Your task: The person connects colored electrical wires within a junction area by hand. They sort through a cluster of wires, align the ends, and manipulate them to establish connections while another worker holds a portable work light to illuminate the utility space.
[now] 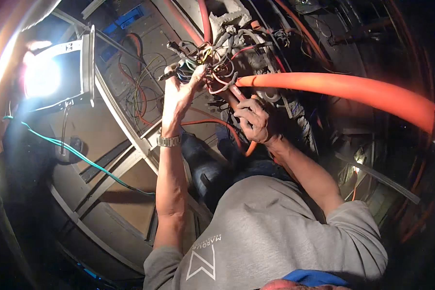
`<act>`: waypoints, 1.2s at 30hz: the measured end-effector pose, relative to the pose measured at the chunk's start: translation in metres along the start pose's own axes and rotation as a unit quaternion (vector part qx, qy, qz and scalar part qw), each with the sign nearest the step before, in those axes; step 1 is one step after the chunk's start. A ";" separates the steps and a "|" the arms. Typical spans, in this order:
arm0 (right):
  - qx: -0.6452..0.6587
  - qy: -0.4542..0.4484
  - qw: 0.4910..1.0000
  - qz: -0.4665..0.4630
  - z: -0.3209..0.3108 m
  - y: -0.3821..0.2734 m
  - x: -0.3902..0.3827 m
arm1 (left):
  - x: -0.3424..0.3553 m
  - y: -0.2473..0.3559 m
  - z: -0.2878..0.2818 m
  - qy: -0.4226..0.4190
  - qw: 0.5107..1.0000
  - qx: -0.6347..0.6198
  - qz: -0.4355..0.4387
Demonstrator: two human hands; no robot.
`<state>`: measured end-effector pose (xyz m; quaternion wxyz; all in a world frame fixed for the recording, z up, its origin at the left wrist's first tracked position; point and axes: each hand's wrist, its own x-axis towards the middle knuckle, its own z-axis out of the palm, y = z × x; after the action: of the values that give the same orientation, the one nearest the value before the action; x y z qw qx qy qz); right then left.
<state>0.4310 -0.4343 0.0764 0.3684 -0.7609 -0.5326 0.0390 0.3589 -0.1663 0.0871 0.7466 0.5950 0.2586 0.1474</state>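
My left hand [178, 99], with a metal-banded watch [168, 141] on the wrist, reaches up into a tangle of thin multicoloured wires [205, 60]. Its thumb and fingers close around some of them, and the fingertips are partly hidden. Just right of it, my right hand [253, 120] is wrapped round a pinkish-red shaft [237, 94], whose upper end meets the wires. Whether the shaft is a tool handle or a tube I cannot tell. A thick orange conduit [324, 83] runs from beside the wires to the right. A thinner orange cable [234, 137] loops below my right hand.
A bright work lamp [43, 77] shines at the left, and a teal cable [72, 151] hangs below it. Pale metal framing [118, 106] crosses the left side. Red conduits [184, 21] come down from the top beside broken masonry [229, 20]. A grey strip [382, 179] juts out at the right.
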 end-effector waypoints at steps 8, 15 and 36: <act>-0.019 0.005 1.000 0.003 -0.003 0.003 -0.001 | 0.010 -0.011 0.008 0.056 0.998 -0.011 0.023; -0.037 0.008 0.999 -0.006 -0.005 0.000 0.000 | 0.013 -0.017 0.015 0.087 0.994 -0.036 0.053; -0.008 -0.004 1.000 0.019 0.000 0.005 -0.005 | 0.006 -0.013 0.020 0.104 0.993 0.029 0.042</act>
<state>0.4325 -0.4392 0.0721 0.3596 -0.7737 -0.5197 0.0452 0.3743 -0.1825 0.0762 0.6915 0.6078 0.3138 0.2322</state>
